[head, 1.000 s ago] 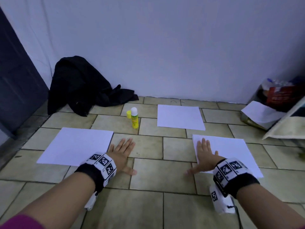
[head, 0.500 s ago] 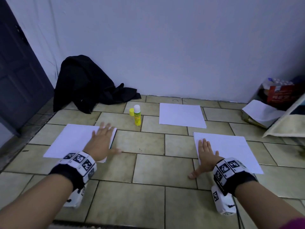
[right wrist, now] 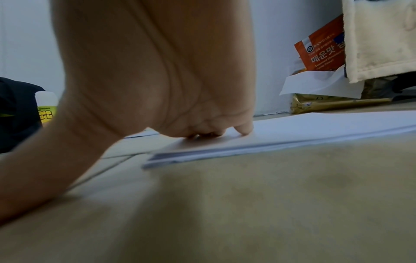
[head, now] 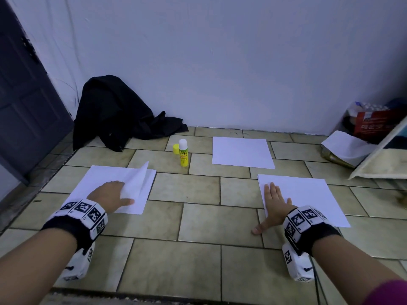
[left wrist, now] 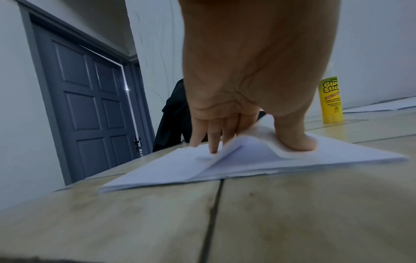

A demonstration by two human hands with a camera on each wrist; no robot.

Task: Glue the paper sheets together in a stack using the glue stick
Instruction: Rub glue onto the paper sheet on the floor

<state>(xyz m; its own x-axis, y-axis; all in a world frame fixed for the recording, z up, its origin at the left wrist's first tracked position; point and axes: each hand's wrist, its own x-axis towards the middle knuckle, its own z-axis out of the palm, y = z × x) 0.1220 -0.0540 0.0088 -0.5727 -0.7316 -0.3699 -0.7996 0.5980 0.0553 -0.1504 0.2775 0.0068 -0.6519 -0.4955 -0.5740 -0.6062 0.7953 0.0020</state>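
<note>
The person is kneeling over a tiled floor with three lots of white paper laid out on it. The left hand is resting on the left pile of paper, which is lying toward the floor's left edge near a grey door. Its thumb and fingers are pinching the top sheet, which is curling up off the pile with its far corner standing in the air; the thumb is lying on top of the raised sheet and the fingers are tucked under the fold.

The right hand is lying flat with straight, relaxed fingers on the near left corner of the right pile of paper, gripping nothing; its thumb is spread out onto the bare tile just beside the paper's edge. The wrist view is showing several stacked sheets under the fingertips.

A third sheet is lying flat farther back, near the wall. The glue stick is standing upright and uncapped between the left pile and the far sheet, apart from both, with its yellow cap sitting on the floor touching or just beside it. A black cloth is heaped against the wall in the far left corner, and an orange packet and a loose sheet are sitting among clutter at the far right.
</note>
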